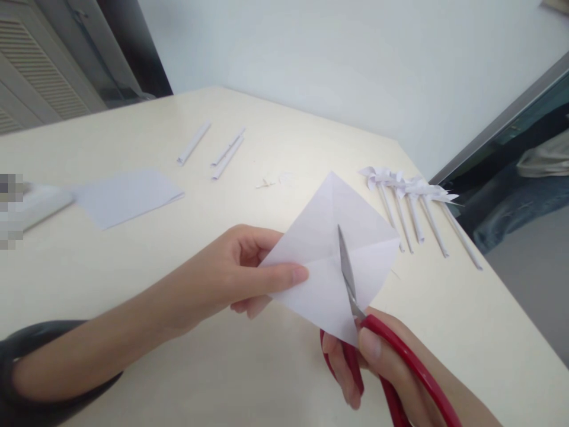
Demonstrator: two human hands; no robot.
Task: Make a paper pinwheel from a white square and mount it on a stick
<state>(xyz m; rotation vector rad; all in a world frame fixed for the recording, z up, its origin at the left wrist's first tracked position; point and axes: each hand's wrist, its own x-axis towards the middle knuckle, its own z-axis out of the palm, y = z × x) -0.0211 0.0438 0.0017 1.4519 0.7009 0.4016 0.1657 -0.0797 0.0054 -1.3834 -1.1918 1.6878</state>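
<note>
My left hand [242,270] pinches the left corner of a creased white paper square [331,231], held tilted above the table. My right hand [382,370] grips red-handled scissors [400,362]. Their blades [347,273] lie along a diagonal crease of the square, reaching from its lower corner toward the centre.
On the cream table [133,267] lie a white paper sheet [127,196], three rolled paper sticks [213,148], small paper scraps [271,179] and a row of several finished paper pinwheels [413,201] near the right edge. A person's legs [524,196] show beyond that edge.
</note>
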